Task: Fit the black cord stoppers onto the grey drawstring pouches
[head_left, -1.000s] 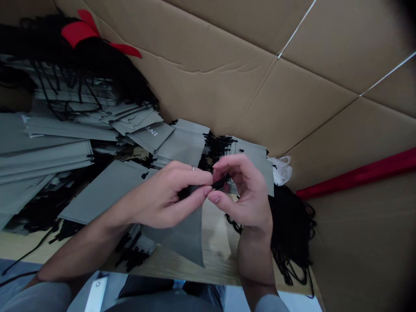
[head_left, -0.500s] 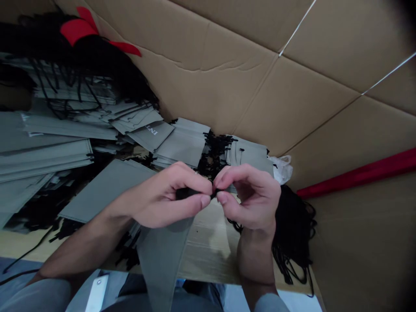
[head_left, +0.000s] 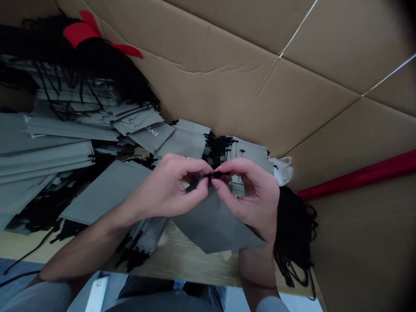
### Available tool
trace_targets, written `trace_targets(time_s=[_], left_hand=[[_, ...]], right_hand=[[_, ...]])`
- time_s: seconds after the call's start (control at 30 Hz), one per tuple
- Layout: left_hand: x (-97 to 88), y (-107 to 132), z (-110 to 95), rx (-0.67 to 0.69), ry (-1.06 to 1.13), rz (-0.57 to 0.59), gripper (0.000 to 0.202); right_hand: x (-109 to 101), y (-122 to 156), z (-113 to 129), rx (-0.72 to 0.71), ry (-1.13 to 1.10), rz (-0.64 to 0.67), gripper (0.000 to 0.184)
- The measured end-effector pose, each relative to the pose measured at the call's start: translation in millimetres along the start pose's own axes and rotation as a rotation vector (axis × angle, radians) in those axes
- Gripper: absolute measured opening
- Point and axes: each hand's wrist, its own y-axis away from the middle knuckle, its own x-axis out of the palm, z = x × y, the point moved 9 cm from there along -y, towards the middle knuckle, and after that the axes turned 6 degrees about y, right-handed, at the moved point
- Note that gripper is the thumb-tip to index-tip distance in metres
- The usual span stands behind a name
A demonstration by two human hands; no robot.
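Note:
My left hand (head_left: 169, 190) and my right hand (head_left: 251, 197) meet above the wooden table edge (head_left: 182, 264). Both pinch the top edge of a grey fabric pouch (head_left: 212, 223), at its black drawstring (head_left: 214, 175). The pouch hangs down and to the right below my fingers, partly behind my right wrist. A ring shows on a finger of my left hand. Both hands have their fingers curled shut on the cord and the pouch's top.
Stacks of grey pouches (head_left: 48, 143) with black cords fill the left and middle. A bundle of black cords (head_left: 294, 229) lies at the right. Cardboard walls (head_left: 260, 78) rise behind, with a red roll (head_left: 357, 175) at the right and red fabric (head_left: 81, 32) at top left.
The pouch hung straight down below my left hand half a second ago; it has swung up and to the right. My hands have risen slightly, still pinched together.

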Motion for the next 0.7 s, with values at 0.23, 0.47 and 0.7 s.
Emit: trace_targets(time_s=[0.23,0.47,0.7], left_hand=[[-1.1,-2,-2,0.062,0.038,-0.031,0.015],[7.4,0,-5,0.093,0.017,0.069,0.017],[-7.2,10,-19,0.287,-0.026,-0.141,0.021]], right_hand=[[-11,0,5,-0.052,0.02,-0.131,0.024],[-8,-1,5,-0.049,0.01,-0.073,0.017],[-13,3,4,-0.018,0.008,-0.078,0.019]])
